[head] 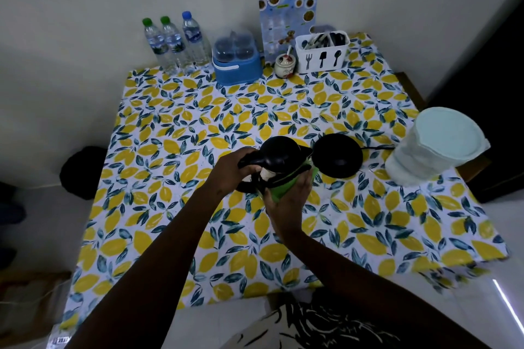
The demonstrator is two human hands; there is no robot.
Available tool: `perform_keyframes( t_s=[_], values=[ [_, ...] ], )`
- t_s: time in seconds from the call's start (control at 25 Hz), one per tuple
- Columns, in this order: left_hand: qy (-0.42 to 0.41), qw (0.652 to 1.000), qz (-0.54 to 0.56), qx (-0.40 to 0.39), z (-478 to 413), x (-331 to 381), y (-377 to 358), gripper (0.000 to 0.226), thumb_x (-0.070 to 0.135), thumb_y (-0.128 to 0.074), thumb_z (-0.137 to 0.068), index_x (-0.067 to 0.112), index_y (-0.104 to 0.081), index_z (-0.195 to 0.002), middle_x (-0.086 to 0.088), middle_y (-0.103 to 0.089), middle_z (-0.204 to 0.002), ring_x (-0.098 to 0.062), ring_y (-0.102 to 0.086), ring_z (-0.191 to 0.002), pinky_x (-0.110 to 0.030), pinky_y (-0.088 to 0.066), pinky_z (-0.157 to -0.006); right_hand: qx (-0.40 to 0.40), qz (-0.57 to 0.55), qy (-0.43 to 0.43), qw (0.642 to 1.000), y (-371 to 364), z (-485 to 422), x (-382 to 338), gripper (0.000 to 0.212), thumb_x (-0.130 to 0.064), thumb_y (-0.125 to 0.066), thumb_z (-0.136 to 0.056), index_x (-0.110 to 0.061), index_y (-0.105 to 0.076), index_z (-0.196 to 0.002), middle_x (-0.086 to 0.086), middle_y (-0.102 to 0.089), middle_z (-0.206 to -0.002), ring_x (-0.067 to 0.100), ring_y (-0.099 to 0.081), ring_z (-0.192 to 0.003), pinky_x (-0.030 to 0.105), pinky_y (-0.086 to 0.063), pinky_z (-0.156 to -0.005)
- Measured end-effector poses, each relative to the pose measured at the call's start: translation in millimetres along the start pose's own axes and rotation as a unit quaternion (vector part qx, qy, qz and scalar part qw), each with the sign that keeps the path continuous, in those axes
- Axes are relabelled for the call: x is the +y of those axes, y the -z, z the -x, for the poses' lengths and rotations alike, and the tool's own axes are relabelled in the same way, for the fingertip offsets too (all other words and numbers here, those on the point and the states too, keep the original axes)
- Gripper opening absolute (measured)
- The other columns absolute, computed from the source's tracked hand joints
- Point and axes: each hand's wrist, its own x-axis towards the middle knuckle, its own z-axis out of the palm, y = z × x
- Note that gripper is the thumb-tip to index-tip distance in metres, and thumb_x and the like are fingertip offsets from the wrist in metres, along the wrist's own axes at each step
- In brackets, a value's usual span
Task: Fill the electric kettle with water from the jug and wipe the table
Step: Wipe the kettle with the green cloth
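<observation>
A green electric kettle (286, 178) with a black lid and handle is at the middle of the table, just left of its round black base (337, 157). My left hand (236, 168) grips the black handle at the top. My right hand (289, 195) wraps the green body from the near side. A pale blue lidded jug (436, 144) stands at the table's right edge, apart from both hands. The table (198, 127) is covered with a lemon-print cloth. No wiping cloth is visible.
Along the far edge stand three water bottles (173, 42), a blue lidded container (236, 61), a small jar with a spoon (285, 65), a white cutlery holder (321, 52) and a menu card (287, 11). The base's cord (377, 147) runs toward the jug.
</observation>
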Motion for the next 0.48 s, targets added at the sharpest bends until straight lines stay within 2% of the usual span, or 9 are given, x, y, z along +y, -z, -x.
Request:
perform_keyframes(
  t_s=[0.08,0.2,0.32,0.4,0.48],
  values=[
    [-0.006,1.000,0.003,0.003,1.5,-0.5,-2.2,0.041,0.029,-0.066,-0.090,0.024,-0.055,-0.129,-0.002,-0.064,-0.126,-0.011,-0.055,-0.105,-0.023,-0.037,-0.084,-0.038,-0.082,-0.065,0.994,4.2,2.9,13.0,0.103,-0.015,-0.069,-0.081,-0.018,0.004,-0.154,0.011,-0.002,-0.162,0.030,-0.008,-0.150,0.054,-0.029,-0.116],
    [-0.009,1.000,0.017,0.004,4.8,-2.4,-8.0,0.042,0.033,-0.063,-0.091,0.019,-0.052,-0.130,-0.004,-0.062,-0.124,-0.012,-0.054,-0.103,-0.025,-0.039,-0.081,-0.051,-0.116,-0.100,0.987,15.7,3.2,28.2,0.082,0.009,-0.047,-0.084,-0.015,-0.009,-0.153,0.010,-0.021,-0.157,0.028,-0.028,-0.142,0.050,-0.037,-0.113],
    [0.013,0.998,0.042,0.049,12.3,-11.3,-18.9,0.040,0.033,-0.062,-0.092,0.011,-0.050,-0.123,-0.005,-0.059,-0.111,-0.019,-0.057,-0.100,-0.023,-0.041,-0.075,-0.032,-0.081,-0.070,0.994,30.4,-13.1,35.6,0.059,0.012,-0.040,-0.087,-0.006,-0.034,-0.143,0.018,-0.047,-0.138,0.033,-0.049,-0.123,0.047,-0.047,-0.099],
    [0.014,0.995,0.054,0.080,16.6,-14.6,-24.6,0.031,0.029,-0.061,-0.093,0.013,-0.051,-0.118,-0.001,-0.057,-0.103,-0.019,-0.057,-0.095,-0.019,-0.040,-0.071,-0.007,-0.073,-0.099,0.992,35.9,-23.7,36.4,0.049,0.009,-0.041,-0.091,-0.004,-0.043,-0.138,0.020,-0.056,-0.130,0.037,-0.056,-0.114,0.047,-0.048,-0.088],
    [0.007,0.993,0.065,0.096,16.5,-14.6,-27.5,0.025,0.028,-0.061,-0.094,0.015,-0.052,-0.114,0.000,-0.057,-0.100,-0.017,-0.056,-0.090,-0.022,-0.039,-0.070,0.006,-0.131,-0.164,0.978,41.3,-33.7,36.9,0.043,0.002,-0.044,-0.093,-0.008,-0.050,-0.134,0.020,-0.061,-0.125,0.038,-0.058,-0.108,0.044,-0.046,-0.080]
  ],
)
